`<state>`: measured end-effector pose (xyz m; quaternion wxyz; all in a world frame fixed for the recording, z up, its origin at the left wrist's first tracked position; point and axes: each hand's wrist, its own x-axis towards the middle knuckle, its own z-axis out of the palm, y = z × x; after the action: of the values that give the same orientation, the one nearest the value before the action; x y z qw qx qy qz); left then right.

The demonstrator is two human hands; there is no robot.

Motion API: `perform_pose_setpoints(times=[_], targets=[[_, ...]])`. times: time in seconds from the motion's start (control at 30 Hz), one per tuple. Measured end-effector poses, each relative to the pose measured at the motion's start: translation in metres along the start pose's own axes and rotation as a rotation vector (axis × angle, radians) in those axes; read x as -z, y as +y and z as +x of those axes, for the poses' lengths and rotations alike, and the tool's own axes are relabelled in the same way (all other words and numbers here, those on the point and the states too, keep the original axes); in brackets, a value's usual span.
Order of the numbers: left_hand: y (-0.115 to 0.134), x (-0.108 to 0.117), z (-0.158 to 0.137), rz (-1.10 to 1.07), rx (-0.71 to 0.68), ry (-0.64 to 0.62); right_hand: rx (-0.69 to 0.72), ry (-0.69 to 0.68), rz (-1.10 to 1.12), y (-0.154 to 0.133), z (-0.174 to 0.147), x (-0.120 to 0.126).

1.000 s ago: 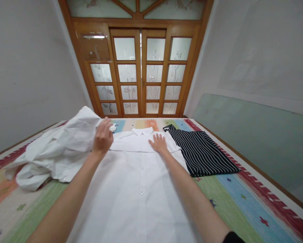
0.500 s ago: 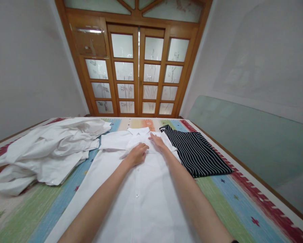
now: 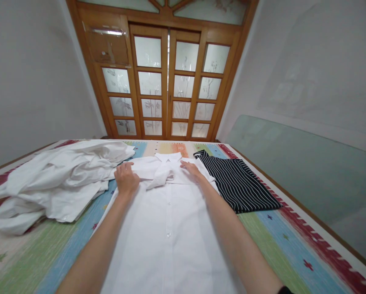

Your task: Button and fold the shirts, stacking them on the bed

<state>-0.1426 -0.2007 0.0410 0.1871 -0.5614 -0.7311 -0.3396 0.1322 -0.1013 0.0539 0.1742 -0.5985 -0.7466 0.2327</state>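
Note:
A white button-up shirt [image 3: 185, 216] lies front side up before me, its collar [image 3: 167, 157] at the far end. One sleeve end [image 3: 162, 177] is folded across the chest below the collar. At the shirt's left shoulder side, my left hand [image 3: 126, 179] has its fingers bent over the sleeve fabric and closed on it; the fingertips are partly hidden. My right hand [image 3: 191, 167] rests on the chest just right of the collar, fingers stretched out and flat against the cloth.
A loose heap of white clothing [image 3: 60, 179] lies on the left. Folded black-and-white striped clothing [image 3: 240, 181] is close by the shirt's right side. Beneath is a colourful striped cover [image 3: 271, 245]. A pale green panel [image 3: 299, 163] leans along the right wall; wooden doors [image 3: 166, 81] stand beyond.
My left hand has moved left from the middle of the chest to the shirt's left side, uncovering the folded sleeve end. My right hand has stayed near the collar.

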Motion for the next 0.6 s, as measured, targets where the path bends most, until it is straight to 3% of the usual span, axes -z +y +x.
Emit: perform_pose_setpoints(times=[0.1, 0.2, 0.37, 0.6], targets=[[-0.027, -0.001, -0.001, 0.006, 0.162, -0.123, -0.033, -0.015, 0.077, -0.002, -0.001, 0.000], [-0.043, -0.008, -0.003, -0.066, 0.191, -0.212, -0.052, -0.011, 0.078, -0.003, -0.001, -0.001], [-0.049, -0.015, -0.002, -0.150, 0.079, -0.097, -0.020, 0.030, 0.068, 0.003, 0.002, -0.008], [-0.049, -0.017, 0.000, -0.193, 0.128, -0.033, 0.047, 0.135, 0.078, 0.013, 0.009, -0.018]])
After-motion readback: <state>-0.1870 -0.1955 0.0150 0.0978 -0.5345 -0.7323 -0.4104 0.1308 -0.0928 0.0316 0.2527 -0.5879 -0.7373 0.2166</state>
